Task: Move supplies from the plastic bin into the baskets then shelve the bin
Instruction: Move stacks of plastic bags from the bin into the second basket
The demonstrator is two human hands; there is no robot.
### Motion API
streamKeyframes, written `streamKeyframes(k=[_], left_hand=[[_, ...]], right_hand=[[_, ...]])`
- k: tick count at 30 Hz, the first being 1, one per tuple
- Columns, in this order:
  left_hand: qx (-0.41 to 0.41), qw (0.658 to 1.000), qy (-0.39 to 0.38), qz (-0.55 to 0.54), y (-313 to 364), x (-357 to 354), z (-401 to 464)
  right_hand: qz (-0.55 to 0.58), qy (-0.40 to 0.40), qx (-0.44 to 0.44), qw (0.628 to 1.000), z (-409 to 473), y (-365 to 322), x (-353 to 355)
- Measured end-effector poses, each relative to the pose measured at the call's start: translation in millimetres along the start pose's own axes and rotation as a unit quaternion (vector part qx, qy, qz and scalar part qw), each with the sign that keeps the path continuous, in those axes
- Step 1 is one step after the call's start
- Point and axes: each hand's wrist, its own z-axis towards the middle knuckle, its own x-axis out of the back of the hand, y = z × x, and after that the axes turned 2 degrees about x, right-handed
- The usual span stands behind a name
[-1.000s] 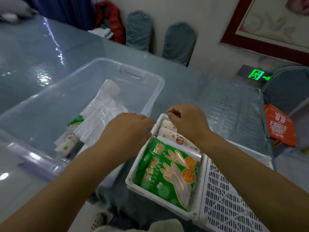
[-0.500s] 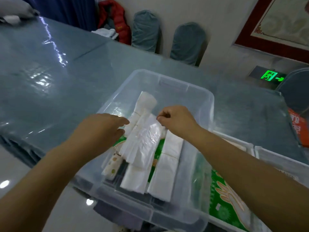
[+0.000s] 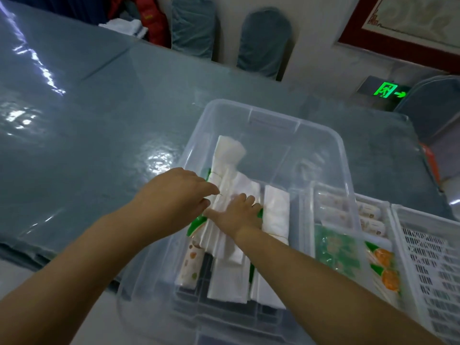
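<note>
I had both hands inside the clear plastic bin (image 3: 293, 135), which stood on the blue-grey table (image 3: 87, 115). My left hand (image 3: 174, 195) was at the left edge of the white plastic bag bundle (image 3: 224, 195); its fingertips were drawn together as if pinching the thin film, but I could not tell how much they really held. My right hand (image 3: 239, 215) lay on top of the same bundle, fingers a little spread and bent down over the far side, pressing more than gripping. Beside it lay a second white folded pack (image 3: 276, 212), and at the left a small spotted pack (image 3: 190, 265); something green showed under them. The white basket (image 3: 398, 247) stood just beside the bin on the right, already with a green glove packet (image 3: 383, 265) and some small packets in it.

I judged the step as picking up the bag bundle to carry it to the basket. The risk I saw was the material: such film is slippery and loose, so a pinch on one layer only could let the bundle unfold or slide out during the lift. The neighbour packs touched it and could be dragged along. Also the bin wall was high, and a hanging end could catch on the rim.
</note>
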Motion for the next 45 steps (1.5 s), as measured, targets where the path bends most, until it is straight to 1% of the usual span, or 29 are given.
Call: streamKeyframes(k=[3,9,12,15,18,20,24,26,27,29,31,33,35,36,37,39,40,41,42,44,45], left_hand=[[-0.009,1.000,0.001,-0.009,-1.3,-3.4,1.7],[-0.010,1.000,-0.004,-0.027,-1.9,-5.0,5.5],[-0.001,0.999,-0.003,-0.034,-0.9,-5.3,5.3],[0.003,0.999,-0.009,-0.035,1.9,-4.8,5.8],[0.008,0.999,-0.013,-0.035,2.9,-4.5,4.3],[0.010,0.999,-0.015,-0.033,2.9,-5.2,3.8],[0.018,0.999,-0.031,-0.009,6.7,-2.9,5.1],[0.029,0.998,-0.047,0.039,11.6,-2.4,6.8],[0.039,0.994,-0.071,0.069,16.3,-3.0,11.1],[0.085,0.983,-0.148,0.063,27.9,-7.8,26.8],[0.143,0.962,-0.230,0.045,41.5,-14.0,51.5],[0.147,0.952,-0.269,0.024,51.8,-31.4,75.1],[0.163,0.944,-0.287,-0.023,59.7,-46.1,89.9],[0.201,0.930,-0.297,-0.083,60.0,-57.4,95.4],[0.245,0.907,-0.311,-0.146,60.0,-68.3,100.3],[0.305,0.858,-0.302,-0.282,63.3,-80.8,103.0],[0.317,0.842,-0.288,-0.328,64.4,-88.3,104.6],[0.327,0.829,-0.275,-0.360,64.4,-95.6,105.2],[0.335,0.821,-0.260,-0.382,65.4,-101.0,104.2],[0.350,0.807,-0.224,-0.420,66.2,-111.7,101.4],[0.355,0.796,-0.212,-0.442,66.3,-116.2,100.1]], right_hand=[[0.012,0.027,-0.011,0.999,-3.5,-4.5,-6.9],[0.032,0.017,-0.021,0.999,-1.1,-1.3,0.3],[0.018,0.025,-0.020,0.999,-3.7,-0.3,0.3],[0.014,0.053,-0.013,0.998,-6.3,1.1,-2.9],[0.049,0.086,-0.028,0.995,-5.3,6.4,-1.5],[0.084,0.089,-0.056,0.991,-3.7,12.4,3.9],[0.127,0.070,-0.118,0.982,-6.2,25.7,14.3],[0.121,0.053,-0.103,0.986,-11.6,28.6,11.7],[0.106,0.045,-0.084,0.990,-14.3,29.1,9.5],[0.082,0.033,-0.047,0.995,-18.2,30.4,8.3],[0.091,0.022,-0.032,0.995,-17.3,33.7,11.9],[0.114,0.008,-0.027,0.993,-13.3,40.2,17.8],[0.131,-0.002,-0.025,0.991,-8.2,48.4,22.5],[0.138,-0.009,-0.023,0.990,-6.2,52.1,24.1],[0.147,-0.020,-0.019,0.989,-4.0,55.0,25.7],[0.176,-0.064,-0.019,0.982,0.9,60.1,28.3],[0.208,-0.093,-0.031,0.973,1.9,62.7,30.6],[0.261,-0.126,-0.055,0.956,2.3,65.1,33.9],[0.331,-0.158,-0.088,0.926,2.4,67.6,38.5],[0.473,-0.194,-0.168,0.843,5.9,72.9,47.0],[0.527,-0.192,-0.204,0.802,7.8,74.7,50.0]])
